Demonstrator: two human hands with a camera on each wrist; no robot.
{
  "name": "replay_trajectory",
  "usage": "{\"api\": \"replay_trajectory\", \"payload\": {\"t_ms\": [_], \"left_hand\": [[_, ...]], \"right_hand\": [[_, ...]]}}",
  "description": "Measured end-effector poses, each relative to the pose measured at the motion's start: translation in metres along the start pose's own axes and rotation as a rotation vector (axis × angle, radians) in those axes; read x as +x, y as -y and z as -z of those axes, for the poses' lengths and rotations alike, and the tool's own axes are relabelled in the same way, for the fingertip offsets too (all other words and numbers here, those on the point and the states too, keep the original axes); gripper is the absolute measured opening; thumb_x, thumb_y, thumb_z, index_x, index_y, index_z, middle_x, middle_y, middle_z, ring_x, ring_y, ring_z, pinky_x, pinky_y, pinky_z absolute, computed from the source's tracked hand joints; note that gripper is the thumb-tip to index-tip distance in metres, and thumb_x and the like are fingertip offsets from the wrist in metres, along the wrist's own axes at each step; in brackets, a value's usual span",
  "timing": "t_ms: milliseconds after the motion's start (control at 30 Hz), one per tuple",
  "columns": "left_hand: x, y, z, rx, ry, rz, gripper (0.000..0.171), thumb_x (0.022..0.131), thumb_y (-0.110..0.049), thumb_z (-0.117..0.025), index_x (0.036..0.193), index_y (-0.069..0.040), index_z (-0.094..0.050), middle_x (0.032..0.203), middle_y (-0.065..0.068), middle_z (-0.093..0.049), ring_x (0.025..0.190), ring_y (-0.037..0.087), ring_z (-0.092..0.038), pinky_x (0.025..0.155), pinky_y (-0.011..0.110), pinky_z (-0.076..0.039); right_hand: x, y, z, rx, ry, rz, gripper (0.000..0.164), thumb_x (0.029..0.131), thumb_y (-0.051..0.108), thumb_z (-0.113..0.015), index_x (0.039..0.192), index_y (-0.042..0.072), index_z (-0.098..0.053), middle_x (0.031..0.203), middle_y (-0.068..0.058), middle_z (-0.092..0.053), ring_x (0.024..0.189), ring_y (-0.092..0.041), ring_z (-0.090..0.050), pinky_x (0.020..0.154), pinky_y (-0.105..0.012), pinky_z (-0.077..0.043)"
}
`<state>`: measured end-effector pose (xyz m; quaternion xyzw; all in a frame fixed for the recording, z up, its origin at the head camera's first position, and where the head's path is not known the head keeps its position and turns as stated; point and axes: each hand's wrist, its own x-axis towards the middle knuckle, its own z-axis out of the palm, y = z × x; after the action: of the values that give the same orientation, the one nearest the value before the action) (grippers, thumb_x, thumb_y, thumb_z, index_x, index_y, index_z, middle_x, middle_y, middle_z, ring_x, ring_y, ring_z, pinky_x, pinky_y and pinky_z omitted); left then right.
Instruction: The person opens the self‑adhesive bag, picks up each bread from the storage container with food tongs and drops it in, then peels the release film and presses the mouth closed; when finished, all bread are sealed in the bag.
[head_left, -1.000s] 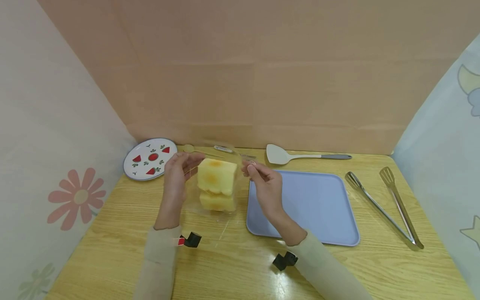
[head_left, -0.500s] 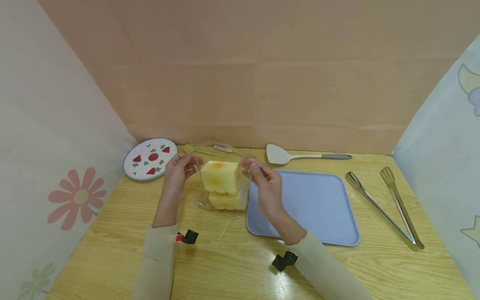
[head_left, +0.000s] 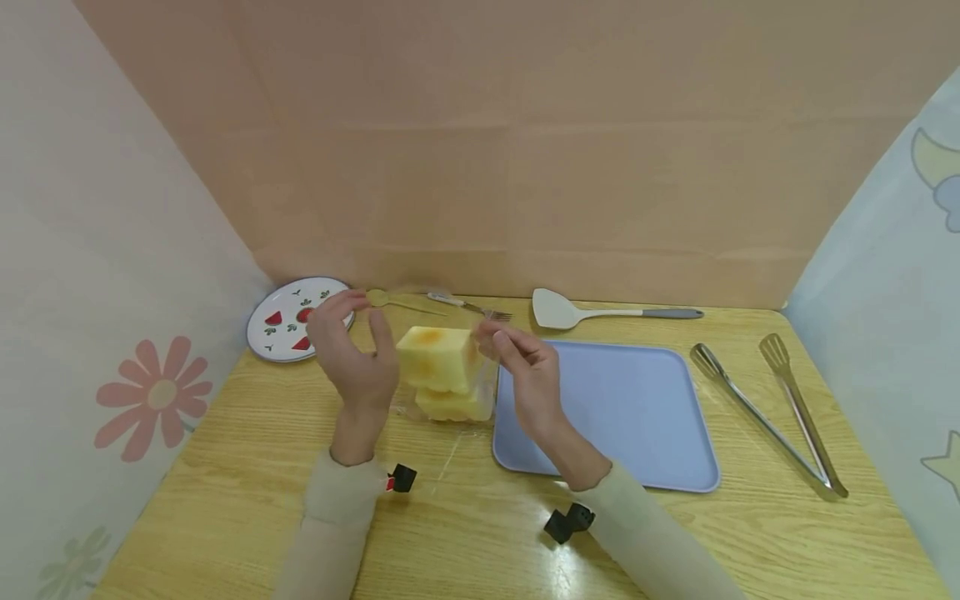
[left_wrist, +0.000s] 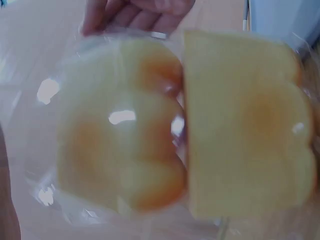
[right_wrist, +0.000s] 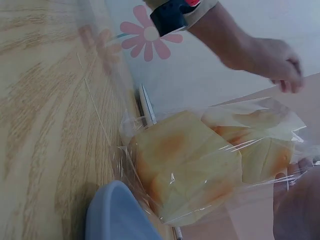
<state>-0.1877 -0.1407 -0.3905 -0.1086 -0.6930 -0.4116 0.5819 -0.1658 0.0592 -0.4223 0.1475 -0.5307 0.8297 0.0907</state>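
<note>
Two loaf-shaped yellow breads with browned spots, the front bread [head_left: 435, 358] and a second one [right_wrist: 267, 157], sit inside a clear plastic bag [left_wrist: 47, 92]. My right hand [head_left: 528, 371] pinches the bag's upper right edge between thumb and fingers. Left of the bag, my left hand [head_left: 356, 354] is raised with thumb and fingers apart, holding nothing. In the right wrist view this left hand [right_wrist: 270, 62] hangs away from the plastic. The bag's lower end is close to the table, but whether it touches is unclear.
A blue tray [head_left: 615, 417] lies right of the bag. Behind are a patterned plate [head_left: 273, 333], a yellow spoon [head_left: 408, 305], a fork [head_left: 468, 307] and a white spatula [head_left: 558, 310]. Metal tongs [head_left: 798, 417] lie at the right, on the wooden table [head_left: 465, 542].
My left hand has let go of the bag's left edge, and its fingers have spread. Meanwhile the right hand has kept its pinch, and the bag has shifted slightly right and turned.
</note>
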Motion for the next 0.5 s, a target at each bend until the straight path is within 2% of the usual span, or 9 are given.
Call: {"api": "replay_trajectory", "payload": {"t_ms": [67, 133, 167, 233, 267, 333, 500], "left_hand": [[0.001, -0.012, -0.001, 0.004, 0.066, -0.256, 0.013, 0.091, -0.011, -0.063, 0.095, 0.002, -0.067, 0.095, 0.015, -0.07, 0.089, 0.033, -0.064, 0.082, 0.038, -0.051], [0.002, -0.024, -0.002, -0.013, 0.192, -0.468, 0.011, 0.092, -0.009, -0.064, 0.092, 0.0, -0.07, 0.089, 0.012, -0.07, 0.079, 0.029, -0.066, 0.073, 0.037, -0.056], [0.001, -0.029, -0.003, -0.021, 0.262, -0.554, 0.01, 0.092, -0.007, -0.064, 0.093, 0.0, -0.071, 0.088, 0.011, -0.07, 0.077, 0.027, -0.066, 0.07, 0.036, -0.057], [0.0, -0.036, -0.005, -0.021, 0.371, -0.668, 0.011, 0.094, -0.006, -0.064, 0.096, -0.001, -0.074, 0.089, 0.008, -0.071, 0.077, 0.023, -0.067, 0.07, 0.033, -0.059], [-0.001, -0.039, -0.006, -0.023, 0.409, -0.693, 0.012, 0.095, -0.006, -0.064, 0.098, -0.001, -0.075, 0.091, 0.008, -0.072, 0.078, 0.022, -0.068, 0.071, 0.032, -0.059], [-0.002, -0.042, -0.008, -0.027, 0.449, -0.698, 0.013, 0.097, -0.005, -0.064, 0.101, -0.001, -0.076, 0.093, 0.008, -0.072, 0.081, 0.022, -0.068, 0.074, 0.032, -0.059], [-0.004, -0.041, -0.009, -0.007, 0.46, -0.653, 0.014, 0.098, -0.005, -0.063, 0.101, 0.0, -0.076, 0.093, 0.009, -0.071, 0.083, 0.024, -0.068, 0.078, 0.034, -0.058]], "right_hand": [[-0.001, 0.001, 0.0, -0.016, 0.009, 0.004, 0.031, 0.103, 0.014, -0.062, 0.118, -0.011, -0.069, 0.11, -0.006, -0.077, 0.104, -0.024, -0.073, 0.098, -0.045, -0.056], [-0.001, 0.002, -0.001, -0.03, 0.015, 0.006, 0.03, 0.102, 0.014, -0.063, 0.118, -0.011, -0.07, 0.11, -0.004, -0.077, 0.103, -0.023, -0.073, 0.099, -0.044, -0.056], [-0.002, 0.003, -0.001, -0.039, 0.015, 0.005, 0.029, 0.102, 0.014, -0.063, 0.118, -0.01, -0.07, 0.109, -0.003, -0.077, 0.102, -0.022, -0.073, 0.099, -0.043, -0.056], [-0.003, 0.004, -0.002, -0.054, 0.016, 0.002, 0.027, 0.102, 0.012, -0.063, 0.117, -0.009, -0.071, 0.108, -0.001, -0.078, 0.1, -0.02, -0.074, 0.099, -0.041, -0.056], [-0.004, 0.004, -0.003, -0.063, 0.016, 0.002, 0.026, 0.102, 0.011, -0.063, 0.117, -0.009, -0.071, 0.107, 0.0, -0.078, 0.098, -0.019, -0.074, 0.099, -0.04, -0.055], [-0.005, 0.005, -0.004, -0.088, 0.018, 0.008, 0.024, 0.101, 0.009, -0.064, 0.116, -0.009, -0.071, 0.105, 0.002, -0.078, 0.097, -0.018, -0.075, 0.099, -0.039, -0.056], [-0.007, 0.005, -0.005, -0.157, 0.036, 0.056, 0.023, 0.1, 0.004, -0.064, 0.115, -0.013, -0.07, 0.104, 0.006, -0.078, 0.095, -0.023, -0.074, 0.093, -0.034, -0.057]]}}
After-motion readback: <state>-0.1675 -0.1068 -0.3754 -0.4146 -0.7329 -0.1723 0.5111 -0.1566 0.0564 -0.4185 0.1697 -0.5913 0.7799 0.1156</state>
